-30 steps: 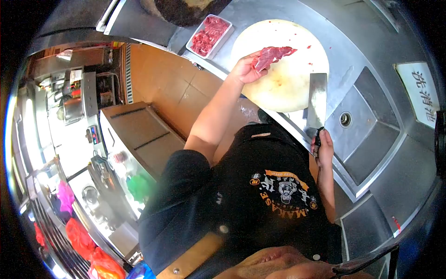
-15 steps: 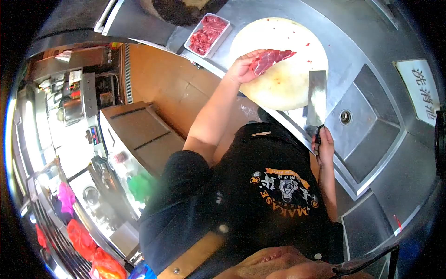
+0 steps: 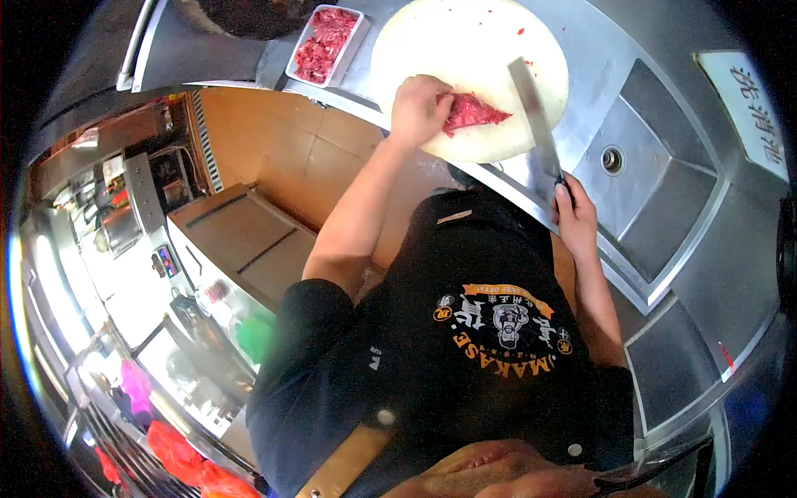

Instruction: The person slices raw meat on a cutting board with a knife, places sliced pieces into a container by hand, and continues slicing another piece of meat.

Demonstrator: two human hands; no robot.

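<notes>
A piece of red meat (image 3: 477,111) lies on the round, pale cutting board (image 3: 448,33). My left hand (image 3: 420,109) is closed on the meat's left end, its fingers curled over it. On the right, my right hand (image 3: 575,211) grips the handle of a cleaver (image 3: 535,116). The cleaver's blade extends over the board's right part, a little apart from the meat, and looks slightly blurred. Small red scraps (image 3: 521,31) dot the board's far side.
A white tray of cut meat (image 3: 326,46) stands left of the board. To the right is a metal sink (image 3: 656,195) with a drain. A white sign (image 3: 745,108) is beyond it. A dark round object (image 3: 257,15) sits at the top left.
The meat has been lowered onto the board, and my left hand has turned over on top of it. The cleaver has tilted to the left, closer to the meat. The whole view has shifted.
</notes>
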